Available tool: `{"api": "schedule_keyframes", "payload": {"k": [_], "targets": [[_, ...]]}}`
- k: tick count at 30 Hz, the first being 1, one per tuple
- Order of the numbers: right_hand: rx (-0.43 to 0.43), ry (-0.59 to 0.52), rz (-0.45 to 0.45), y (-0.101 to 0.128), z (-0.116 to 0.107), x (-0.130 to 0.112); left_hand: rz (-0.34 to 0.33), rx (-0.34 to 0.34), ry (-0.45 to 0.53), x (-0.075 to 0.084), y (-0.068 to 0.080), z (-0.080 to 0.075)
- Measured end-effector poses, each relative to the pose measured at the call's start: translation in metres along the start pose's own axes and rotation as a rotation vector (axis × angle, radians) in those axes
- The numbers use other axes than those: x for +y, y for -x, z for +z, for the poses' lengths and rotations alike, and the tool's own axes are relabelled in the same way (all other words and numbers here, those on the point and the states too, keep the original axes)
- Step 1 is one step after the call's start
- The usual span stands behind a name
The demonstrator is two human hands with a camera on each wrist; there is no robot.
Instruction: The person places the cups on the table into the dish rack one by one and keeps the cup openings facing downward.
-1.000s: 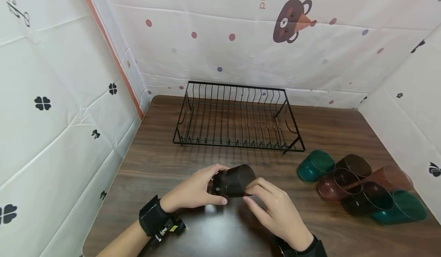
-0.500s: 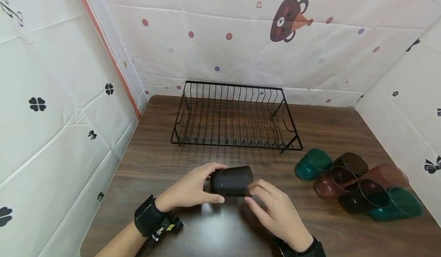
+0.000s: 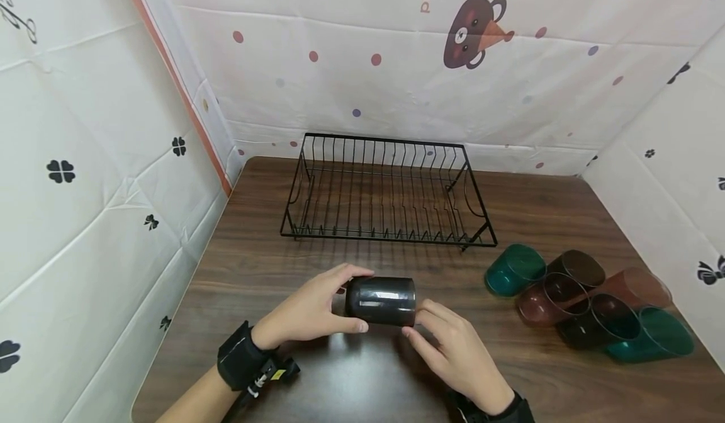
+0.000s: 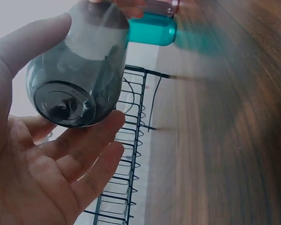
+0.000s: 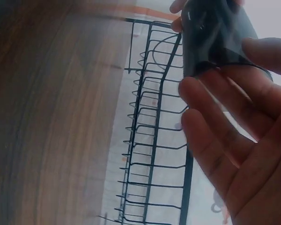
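Observation:
A dark smoky grey drinking glass (image 3: 381, 306) lies on its side in the air above the table, between both hands. My left hand (image 3: 306, 310) grips its base end, thumb in front and fingers behind. At the rim end, my right hand (image 3: 459, 350) pinches the edge between thumb and fingers. The left wrist view shows the round base of the glass (image 4: 65, 104) facing the left palm. In the right wrist view, fingertips meet the rim of the glass (image 5: 210, 37), and the thumb lies along its other side.
A black wire dish rack (image 3: 387, 237) stands behind the hands. To the right is a cluster of glasses: a green glass (image 3: 512, 272), a pink glass (image 3: 546, 303), a brown glass (image 3: 574, 269), a dark glass (image 3: 595, 322) and others. Patterned cloth walls (image 3: 362, 83) surround the wooden table (image 3: 255, 203).
The glass has turned from its mouth partly showing to side-on, with its rim end dipping slightly. Both hands keep their hold. The head view has shifted slightly.

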State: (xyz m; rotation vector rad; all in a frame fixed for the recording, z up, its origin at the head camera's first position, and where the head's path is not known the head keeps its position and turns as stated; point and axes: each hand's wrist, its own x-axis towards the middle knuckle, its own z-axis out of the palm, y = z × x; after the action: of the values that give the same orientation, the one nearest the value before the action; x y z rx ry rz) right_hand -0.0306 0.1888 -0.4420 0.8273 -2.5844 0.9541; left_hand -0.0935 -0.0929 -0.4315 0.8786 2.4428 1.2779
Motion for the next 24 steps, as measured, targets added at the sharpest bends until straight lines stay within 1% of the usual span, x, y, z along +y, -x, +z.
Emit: {"api": "schedule_keyframes", "payload": {"k": [3, 5, 8, 10, 13, 15, 18, 24], "targets": [[-0.022, -0.047, 0.038, 0.002, 0.002, 0.003, 0.007, 0.009, -0.001, 0.002, 0.001, 0.0], [-0.021, -0.079, 0.09, 0.002, 0.003, 0.006, 0.008, 0.015, 0.0, 0.003, 0.001, -0.001], [0.018, -0.124, 0.192, 0.003, 0.004, 0.009, 0.01, 0.026, -0.002, 0.004, 0.002, -0.001], [0.05, -0.129, 0.226, 0.002, 0.004, 0.011, 0.012, 0.035, -0.002, 0.005, 0.002, -0.002], [0.065, -0.102, 0.203, -0.001, 0.004, 0.011, 0.02, 0.041, -0.007, 0.006, 0.003, -0.003], [0.044, -0.069, 0.173, -0.003, 0.003, 0.01, 0.029, 0.041, -0.012, 0.007, 0.003, -0.003], [0.008, -0.033, 0.155, -0.007, 0.002, 0.008, 0.047, 0.043, -0.033, 0.009, 0.002, -0.004], [-0.002, -0.022, 0.125, -0.01, 0.003, 0.006, 0.076, 0.063, -0.05, 0.011, 0.001, -0.006]]}}
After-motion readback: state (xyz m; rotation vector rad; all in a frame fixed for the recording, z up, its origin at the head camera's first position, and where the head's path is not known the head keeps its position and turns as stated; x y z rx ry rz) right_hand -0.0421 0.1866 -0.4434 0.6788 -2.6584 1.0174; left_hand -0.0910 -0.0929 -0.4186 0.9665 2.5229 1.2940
